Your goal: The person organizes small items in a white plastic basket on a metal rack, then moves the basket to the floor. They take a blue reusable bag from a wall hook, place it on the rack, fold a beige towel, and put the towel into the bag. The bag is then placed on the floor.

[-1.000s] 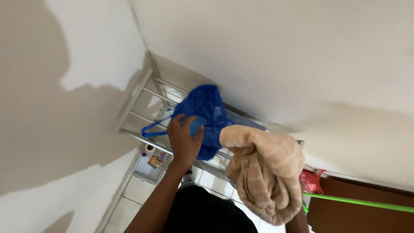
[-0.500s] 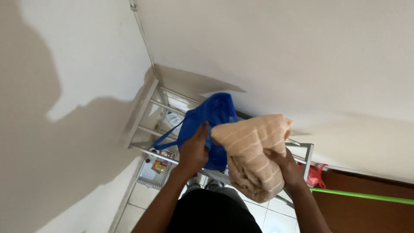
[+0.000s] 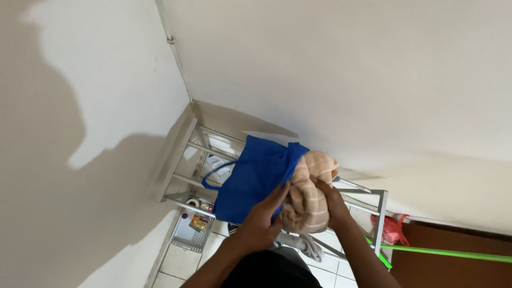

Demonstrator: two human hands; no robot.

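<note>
bright even daylight, broad soft shadows on the left wall [image 3: 80,160] (camera tilted), sharp focus, no glare

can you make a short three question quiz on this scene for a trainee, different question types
1. True or false: the left hand rests on the blue bag.
2. Which does the right hand hold? A) a beige striped towel B) a white plate C) a green bottle
3. What stands behind the bag, against the wall?

Key:
1. True.
2. A, the beige striped towel, bunched at the bag's opening.
3. A metal rack.
</note>
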